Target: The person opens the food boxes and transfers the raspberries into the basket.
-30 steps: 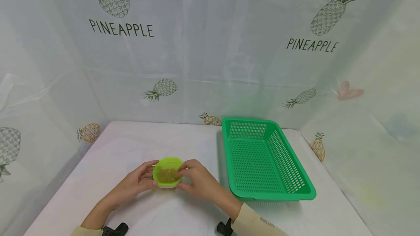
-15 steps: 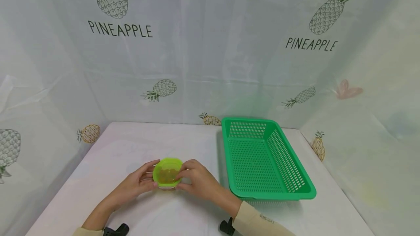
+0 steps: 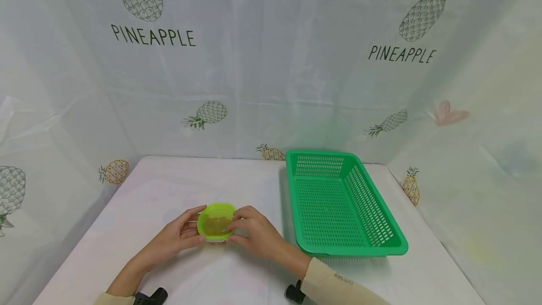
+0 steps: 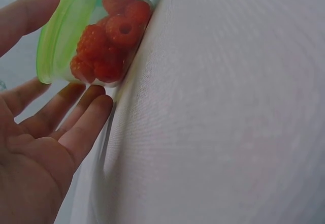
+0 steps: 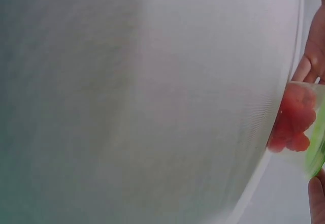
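Observation:
A small clear container (image 4: 65,64) with a lime-green lid (image 3: 216,224) stands on the white cloth. Red raspberries (image 4: 92,45) show through its wall. My left hand (image 3: 174,235) curves round the left side, thumb at the near rim, fingertips against the wall. On the other side, my right hand (image 3: 255,231) pinches the lid's right edge between thumb and bent fingers. The lid sits on the container; whether its edge is lifted, I cannot tell. In the right wrist view only the thumb (image 5: 317,196) of that hand appears, at the lid's edge.
A green perforated plastic basket (image 3: 330,252) stands at the right on the cloth-covered table (image 3: 169,180). Behind the table hangs a curtain (image 3: 279,60) printed with pineapples, which also closes in both sides. Black wrist cameras (image 3: 152,297) sit on my wrists.
Both hands stay at the container with almost the same hold. The head view shifts slightly, and my right sleeve reaches a little farther right.

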Available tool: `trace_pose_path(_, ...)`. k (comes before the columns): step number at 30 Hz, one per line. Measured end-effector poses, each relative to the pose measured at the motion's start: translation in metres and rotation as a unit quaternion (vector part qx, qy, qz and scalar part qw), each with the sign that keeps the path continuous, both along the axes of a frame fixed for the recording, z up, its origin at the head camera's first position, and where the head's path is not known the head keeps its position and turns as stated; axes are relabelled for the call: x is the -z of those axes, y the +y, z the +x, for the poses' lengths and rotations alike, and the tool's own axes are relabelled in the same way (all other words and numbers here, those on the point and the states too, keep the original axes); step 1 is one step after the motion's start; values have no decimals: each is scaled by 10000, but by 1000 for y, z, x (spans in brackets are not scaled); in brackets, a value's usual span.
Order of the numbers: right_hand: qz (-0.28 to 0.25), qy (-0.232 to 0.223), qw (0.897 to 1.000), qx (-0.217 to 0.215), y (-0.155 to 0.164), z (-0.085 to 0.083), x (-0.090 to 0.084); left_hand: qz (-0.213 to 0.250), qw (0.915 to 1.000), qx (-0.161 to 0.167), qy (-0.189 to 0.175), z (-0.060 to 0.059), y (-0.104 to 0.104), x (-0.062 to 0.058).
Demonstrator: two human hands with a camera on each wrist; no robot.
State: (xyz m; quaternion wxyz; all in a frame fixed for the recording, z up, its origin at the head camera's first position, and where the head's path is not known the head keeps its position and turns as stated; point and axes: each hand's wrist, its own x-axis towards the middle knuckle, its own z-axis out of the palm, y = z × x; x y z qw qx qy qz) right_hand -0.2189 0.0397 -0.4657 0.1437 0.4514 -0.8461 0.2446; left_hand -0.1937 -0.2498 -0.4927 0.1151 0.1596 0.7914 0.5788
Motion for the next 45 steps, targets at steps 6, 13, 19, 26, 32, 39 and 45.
trace_pose_path(6, 212, -77, 9997, 45, 0, 0, 0, 66, 10000, 11, 22, 0, 0, 1)
trace_pose_path(13, 154, 148, 9998, -52, 0, -1, -1, 112, 9999, 6, 83, 0, 2, 1)
trace_pose_path(19, 150, 611, 9978, -205, -1, -3, 1, 9, 9996, -26, 285, -1, 4, 0)
trace_pose_path(26, 241, 1075, 9935, -282, -2, -4, 3, 80, 9995, 65, 303, -3, 4, 0)
trace_pose_path(32, 330, 1258, 9910, -308, -4, -5, 4, 87, 9996, -19, 253, -1, 4, 1)
trace_pose_path(39, 369, 1333, 9899, -325, -5, -1, 2, 70, 9996, -5, 285, -2, 5, 2)
trace_pose_path(45, 403, 1286, 9902, -366, -5, 1, 0, 121, 9997, 27, 209, -3, 7, 2)
